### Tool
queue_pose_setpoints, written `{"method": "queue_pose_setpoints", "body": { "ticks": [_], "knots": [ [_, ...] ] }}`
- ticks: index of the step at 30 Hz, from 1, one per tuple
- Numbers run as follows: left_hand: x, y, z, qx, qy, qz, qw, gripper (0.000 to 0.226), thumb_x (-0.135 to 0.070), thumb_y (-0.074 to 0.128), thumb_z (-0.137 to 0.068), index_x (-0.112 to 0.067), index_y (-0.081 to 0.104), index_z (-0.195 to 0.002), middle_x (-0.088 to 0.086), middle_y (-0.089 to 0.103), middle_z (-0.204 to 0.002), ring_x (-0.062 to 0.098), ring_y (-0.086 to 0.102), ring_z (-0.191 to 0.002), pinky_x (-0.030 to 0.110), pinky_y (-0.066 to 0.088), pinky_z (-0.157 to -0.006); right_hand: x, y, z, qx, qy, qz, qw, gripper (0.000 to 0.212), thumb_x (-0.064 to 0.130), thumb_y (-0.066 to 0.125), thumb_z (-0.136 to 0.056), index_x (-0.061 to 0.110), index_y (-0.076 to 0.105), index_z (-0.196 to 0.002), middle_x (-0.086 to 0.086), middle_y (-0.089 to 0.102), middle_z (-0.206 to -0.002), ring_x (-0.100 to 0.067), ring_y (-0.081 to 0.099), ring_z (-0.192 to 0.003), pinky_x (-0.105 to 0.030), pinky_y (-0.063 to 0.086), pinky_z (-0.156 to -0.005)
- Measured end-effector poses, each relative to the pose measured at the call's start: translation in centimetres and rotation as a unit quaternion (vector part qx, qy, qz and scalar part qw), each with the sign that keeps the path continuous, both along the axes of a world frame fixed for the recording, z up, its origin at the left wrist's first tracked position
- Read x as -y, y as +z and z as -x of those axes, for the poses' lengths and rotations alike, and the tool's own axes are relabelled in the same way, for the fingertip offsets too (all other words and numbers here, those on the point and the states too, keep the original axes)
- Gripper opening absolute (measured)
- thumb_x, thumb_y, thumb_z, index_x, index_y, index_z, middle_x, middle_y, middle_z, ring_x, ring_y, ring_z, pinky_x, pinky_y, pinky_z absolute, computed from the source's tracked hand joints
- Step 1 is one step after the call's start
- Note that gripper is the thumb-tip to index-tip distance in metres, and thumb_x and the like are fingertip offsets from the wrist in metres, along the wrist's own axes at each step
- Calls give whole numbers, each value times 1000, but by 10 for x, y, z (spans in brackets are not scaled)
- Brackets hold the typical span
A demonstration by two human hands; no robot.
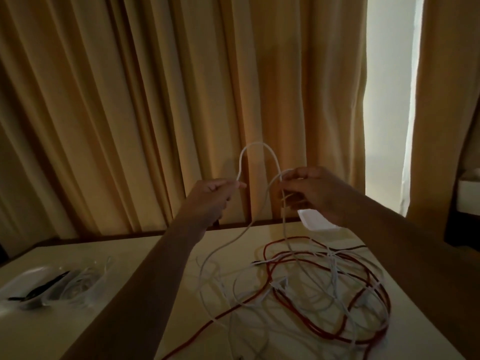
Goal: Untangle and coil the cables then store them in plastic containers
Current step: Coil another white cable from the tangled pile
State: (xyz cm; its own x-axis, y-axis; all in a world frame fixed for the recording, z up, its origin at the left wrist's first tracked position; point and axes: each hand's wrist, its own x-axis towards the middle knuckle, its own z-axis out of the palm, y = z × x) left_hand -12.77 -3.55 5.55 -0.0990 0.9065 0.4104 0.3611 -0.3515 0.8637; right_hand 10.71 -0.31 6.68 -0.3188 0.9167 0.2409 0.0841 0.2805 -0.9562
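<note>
Tan curtains [155, 100] hang in folds across the whole back of the dim room, parted at the right by a bright gap [387, 100]. Below them stands a pale table [145, 258] with a dark far edge. Both hands are raised above it, in front of the curtains. The left hand [210, 196] pinches a white cable [255, 144] between thumb and forefinger, with its other fingers curled in. The right hand [314, 193] has its fingers curled round the same cable, which arches in a loop between the two hands. From the hands the cable drops to the table into a loose tangle with a red cable [267, 255]. A white tray [317, 222] lies just behind the right hand. At the table's left edge sit two containers [83, 284], one holding coiled white cable, the other something black.
</note>
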Motion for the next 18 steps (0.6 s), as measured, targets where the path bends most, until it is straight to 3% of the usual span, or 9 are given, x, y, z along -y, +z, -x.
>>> {"method": "queue_pose_setpoints", "body": {
  "ticks": [2,5,6,8,10,12,15,18],
  "knots": [
    [-1,0,-13,-9,30,15,999,29,-42,63,-99,-20,78,-89,5,48,-64,20,40,-57,32,36,-57,5,-2,4,-20,-8,3,1000,14,15,61,-99,12,69,-111,-13,69,-95,-27,72,-70,-44,62,-77],
    [-3,11,-32,28,-3,31,999,46,-58,66,-92,-15,72,-81,-1,42,-58,13,37,-53,30,35,-59,12,3,7,74,-49,-98,991,13,26,59,-101,28,67,-112,-2,68,-96,-18,66,-59,-37,60,-61],
    [-4,16,-38,38,-34,41,998,51,-64,67,-89,-13,72,-83,1,41,-61,13,37,-55,31,34,-60,15,5,7,105,-59,-151,981,14,28,59,-101,32,67,-112,3,68,-97,-9,64,-60,-31,56,-60],
    [-7,24,-51,77,-80,57,992,46,-62,71,-87,-16,73,-84,4,39,-64,15,35,-55,31,33,-57,16,10,5,156,-76,-244,954,17,29,60,-100,34,68,-114,14,69,-101,5,63,-77,-19,48,-71],
    [-11,31,-60,125,-102,57,985,29,-46,72,-92,-17,75,-88,0,44,-62,13,33,-52,28,30,-50,15,12,1,186,-87,-282,937,18,31,62,-99,35,70,-114,18,70,-101,6,63,-91,-20,49,-80],
    [-14,38,-63,164,-119,42,978,22,-33,68,-98,-13,75,-98,-1,54,-66,9,32,-48,24,26,-47,13,11,-7,199,-92,-254,942,15,34,65,-96,35,70,-111,15,70,-96,5,65,-86,-19,50,-75],
    [-15,52,-57,221,-95,2,971,22,-27,61,-103,-9,73,-105,-1,61,-73,8,35,-46,25,25,-49,13,4,-26,217,-72,-150,962,3,24,68,-95,24,70,-97,2,72,-86,1,60,-54,-17,45,-53],
    [-16,60,-44,270,-50,-41,961,24,-27,57,-105,-8,71,-107,-3,57,-68,8,36,-48,26,26,-48,13,-2,-47,252,-73,-92,961,16,29,65,-98,15,72,-94,-5,75,-77,-11,59,-50,-24,49,-51]
  ]
}}
